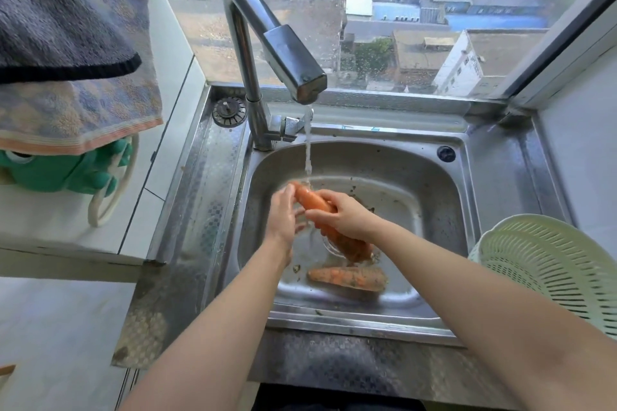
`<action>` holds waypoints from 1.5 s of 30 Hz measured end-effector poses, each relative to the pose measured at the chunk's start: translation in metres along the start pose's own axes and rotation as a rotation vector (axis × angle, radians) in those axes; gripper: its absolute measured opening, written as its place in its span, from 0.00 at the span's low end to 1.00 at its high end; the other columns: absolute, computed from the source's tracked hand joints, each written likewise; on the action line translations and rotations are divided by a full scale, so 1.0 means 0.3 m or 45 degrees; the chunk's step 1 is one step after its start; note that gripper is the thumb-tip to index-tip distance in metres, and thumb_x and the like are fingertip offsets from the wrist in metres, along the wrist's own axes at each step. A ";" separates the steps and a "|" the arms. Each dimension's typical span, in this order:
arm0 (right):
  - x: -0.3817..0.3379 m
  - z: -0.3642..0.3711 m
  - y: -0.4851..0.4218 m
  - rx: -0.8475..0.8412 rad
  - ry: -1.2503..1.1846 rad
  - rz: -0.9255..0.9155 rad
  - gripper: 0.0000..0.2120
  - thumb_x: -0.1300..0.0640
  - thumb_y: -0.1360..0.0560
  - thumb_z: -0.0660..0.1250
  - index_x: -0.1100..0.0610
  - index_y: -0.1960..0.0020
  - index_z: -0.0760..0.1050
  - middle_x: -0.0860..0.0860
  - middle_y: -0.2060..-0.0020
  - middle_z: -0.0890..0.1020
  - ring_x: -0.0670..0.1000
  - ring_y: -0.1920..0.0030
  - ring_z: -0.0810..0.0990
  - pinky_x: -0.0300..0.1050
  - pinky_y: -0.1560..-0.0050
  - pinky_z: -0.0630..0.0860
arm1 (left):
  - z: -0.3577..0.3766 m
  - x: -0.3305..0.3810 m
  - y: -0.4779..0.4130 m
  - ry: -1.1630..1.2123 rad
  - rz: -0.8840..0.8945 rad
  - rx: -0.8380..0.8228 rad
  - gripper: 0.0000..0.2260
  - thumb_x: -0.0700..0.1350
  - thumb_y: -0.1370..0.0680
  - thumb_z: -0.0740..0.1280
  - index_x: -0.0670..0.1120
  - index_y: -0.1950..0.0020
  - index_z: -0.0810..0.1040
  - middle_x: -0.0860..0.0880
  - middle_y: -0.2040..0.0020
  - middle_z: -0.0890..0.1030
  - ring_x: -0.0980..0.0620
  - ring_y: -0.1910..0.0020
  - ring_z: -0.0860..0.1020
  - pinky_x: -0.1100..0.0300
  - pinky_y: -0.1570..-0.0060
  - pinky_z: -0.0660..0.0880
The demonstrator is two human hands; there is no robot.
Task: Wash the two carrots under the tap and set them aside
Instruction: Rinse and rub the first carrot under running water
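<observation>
One carrot (309, 198) is held slanted over the steel sink (464, 210), its upper end under the water running from the tap (293, 63). My right hand (340, 215) grips it around the middle, and its lower end shows below that hand. My left hand (283, 213) lies against the carrot's upper left side, fingers partly curled on it. A second carrot (347, 278), still dirty, lies flat on the sink floor near the front, just below the held one.
A pale green colander (547, 264) stands on the right drainboard. A sink strainer plug (229, 111) lies left of the tap base. Towels (73, 43) hang at upper left over a green item on a white counter. A window is behind the sink.
</observation>
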State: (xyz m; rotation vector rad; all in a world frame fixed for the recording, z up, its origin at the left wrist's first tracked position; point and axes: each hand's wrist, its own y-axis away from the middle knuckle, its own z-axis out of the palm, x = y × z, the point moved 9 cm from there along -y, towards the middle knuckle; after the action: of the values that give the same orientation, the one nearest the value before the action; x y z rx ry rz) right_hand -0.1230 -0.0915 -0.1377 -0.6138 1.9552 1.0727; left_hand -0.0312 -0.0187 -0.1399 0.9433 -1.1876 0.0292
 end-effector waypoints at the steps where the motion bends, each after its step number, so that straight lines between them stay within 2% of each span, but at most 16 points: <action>1: -0.001 -0.003 -0.001 -0.006 0.122 -0.022 0.20 0.47 0.23 0.69 0.52 0.34 0.72 0.47 0.53 0.80 0.44 0.59 0.81 0.35 0.58 0.77 | 0.009 0.034 -0.015 0.029 0.091 0.008 0.10 0.50 0.17 0.57 0.47 0.41 0.73 0.43 0.41 0.79 0.48 0.45 0.78 0.49 0.43 0.75; 4: 0.008 -0.036 -0.002 0.083 0.229 -0.051 0.24 0.45 0.25 0.71 0.51 0.32 0.72 0.48 0.50 0.81 0.47 0.56 0.80 0.41 0.53 0.76 | 0.012 0.052 -0.070 -0.165 0.183 0.175 0.06 0.46 0.19 0.61 0.48 0.54 0.76 0.41 0.51 0.83 0.43 0.49 0.82 0.42 0.42 0.77; 8: 0.010 -0.071 0.005 0.162 0.292 -0.087 0.20 0.45 0.27 0.72 0.52 0.38 0.77 0.48 0.55 0.81 0.49 0.58 0.79 0.44 0.54 0.75 | 0.035 0.063 -0.068 -0.306 0.158 0.265 0.10 0.48 0.18 0.61 0.43 0.52 0.77 0.46 0.56 0.85 0.47 0.52 0.82 0.50 0.44 0.77; 14: 0.031 -0.111 0.032 0.094 0.220 -0.039 0.14 0.48 0.26 0.72 0.53 0.44 0.77 0.49 0.59 0.81 0.47 0.62 0.79 0.38 0.61 0.74 | 0.101 0.023 -0.047 -0.153 0.129 -0.203 0.08 0.40 0.16 0.56 0.42 0.40 0.70 0.40 0.40 0.79 0.44 0.39 0.77 0.47 0.36 0.73; 17: 0.016 -0.100 0.033 0.127 0.214 -0.045 0.12 0.46 0.26 0.71 0.50 0.47 0.77 0.48 0.61 0.80 0.47 0.63 0.78 0.42 0.59 0.76 | 0.068 0.041 -0.060 -0.373 0.207 0.012 0.09 0.47 0.17 0.57 0.44 0.45 0.73 0.44 0.48 0.79 0.43 0.43 0.78 0.42 0.40 0.75; 21: -0.014 -0.082 0.020 0.143 0.307 -0.047 0.14 0.45 0.27 0.71 0.50 0.44 0.78 0.47 0.59 0.81 0.48 0.60 0.80 0.44 0.56 0.76 | 0.028 0.098 -0.026 -0.526 0.216 0.355 0.15 0.50 0.17 0.58 0.40 0.46 0.77 0.44 0.51 0.80 0.47 0.51 0.78 0.53 0.46 0.74; 26: 0.022 -0.086 0.046 0.090 0.085 0.020 0.08 0.48 0.25 0.71 0.51 0.51 0.76 0.46 0.65 0.80 0.42 0.69 0.79 0.32 0.67 0.72 | 0.094 0.057 -0.033 -0.301 0.184 -0.169 0.07 0.44 0.16 0.56 0.44 0.41 0.71 0.44 0.44 0.80 0.48 0.44 0.78 0.55 0.44 0.76; 28: 0.026 -0.074 0.044 0.073 0.069 0.027 0.10 0.48 0.24 0.70 0.53 0.48 0.77 0.46 0.64 0.81 0.41 0.68 0.79 0.32 0.67 0.72 | 0.074 0.079 -0.028 -0.478 0.280 -0.074 0.09 0.46 0.16 0.55 0.43 0.43 0.72 0.47 0.49 0.79 0.50 0.47 0.77 0.60 0.51 0.73; 30: 0.011 -0.061 0.042 0.055 0.071 0.017 0.10 0.47 0.24 0.70 0.52 0.47 0.76 0.47 0.63 0.81 0.42 0.67 0.79 0.34 0.65 0.73 | 0.044 0.104 -0.020 -0.612 0.343 0.148 0.13 0.49 0.16 0.55 0.42 0.47 0.75 0.47 0.52 0.78 0.47 0.49 0.77 0.56 0.51 0.72; 32: -0.004 -0.046 0.042 0.027 0.044 0.002 0.12 0.46 0.24 0.69 0.51 0.45 0.75 0.47 0.62 0.81 0.43 0.66 0.80 0.35 0.64 0.74 | 0.031 0.107 -0.026 -0.387 0.257 0.194 0.18 0.53 0.16 0.53 0.42 0.51 0.76 0.45 0.53 0.82 0.45 0.50 0.80 0.51 0.46 0.76; 34: -0.015 -0.052 0.046 0.072 -0.135 0.004 0.15 0.43 0.23 0.66 0.54 0.48 0.76 0.50 0.63 0.82 0.47 0.67 0.81 0.40 0.63 0.78 | 0.054 0.090 -0.023 -0.032 0.110 0.087 0.23 0.58 0.16 0.49 0.45 0.50 0.77 0.45 0.51 0.83 0.45 0.48 0.81 0.48 0.42 0.76; 37: 0.015 -0.083 0.029 0.275 -0.681 0.144 0.22 0.37 0.22 0.60 0.57 0.49 0.76 0.55 0.62 0.83 0.54 0.63 0.83 0.54 0.51 0.82 | 0.090 0.018 -0.007 0.005 -0.110 -0.113 0.31 0.65 0.19 0.42 0.50 0.27 0.68 0.45 0.38 0.77 0.44 0.43 0.78 0.42 0.37 0.72; 39: 0.023 -0.072 0.002 0.360 -0.952 0.208 0.24 0.37 0.22 0.59 0.58 0.45 0.75 0.57 0.59 0.84 0.57 0.58 0.84 0.58 0.44 0.80 | 0.121 -0.064 0.041 -0.134 -0.296 -0.310 0.36 0.70 0.22 0.42 0.48 0.31 0.72 0.43 0.46 0.80 0.45 0.54 0.81 0.50 0.52 0.79; 41: 0.001 -0.061 -0.025 0.418 -1.100 0.184 0.21 0.41 0.19 0.58 0.59 0.40 0.74 0.56 0.54 0.83 0.55 0.54 0.84 0.55 0.44 0.80 | 0.133 -0.095 0.063 -0.116 -0.332 -0.416 0.38 0.72 0.23 0.46 0.43 0.37 0.78 0.42 0.57 0.83 0.46 0.62 0.82 0.56 0.65 0.78; 43: -0.036 -0.079 -0.043 0.490 -1.187 0.097 0.18 0.47 0.17 0.57 0.60 0.37 0.71 0.57 0.50 0.82 0.52 0.55 0.84 0.50 0.50 0.82 | 0.107 -0.079 0.057 -0.054 -0.288 -0.410 0.35 0.69 0.22 0.50 0.41 0.39 0.77 0.43 0.63 0.82 0.46 0.66 0.81 0.56 0.68 0.77; 45: -0.058 -0.100 -0.060 0.538 -1.308 0.069 0.15 0.49 0.17 0.57 0.59 0.39 0.71 0.58 0.54 0.80 0.51 0.62 0.82 0.46 0.60 0.81 | 0.083 -0.056 0.064 -0.064 -0.269 -0.444 0.25 0.65 0.19 0.51 0.46 0.42 0.74 0.43 0.64 0.80 0.45 0.68 0.80 0.54 0.68 0.78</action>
State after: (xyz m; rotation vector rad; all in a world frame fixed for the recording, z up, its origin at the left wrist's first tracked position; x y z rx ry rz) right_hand -0.1129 -0.1259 -0.1219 0.2208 1.2036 0.7282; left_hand -0.0667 -0.0149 -0.1401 0.7584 -1.0892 -0.3621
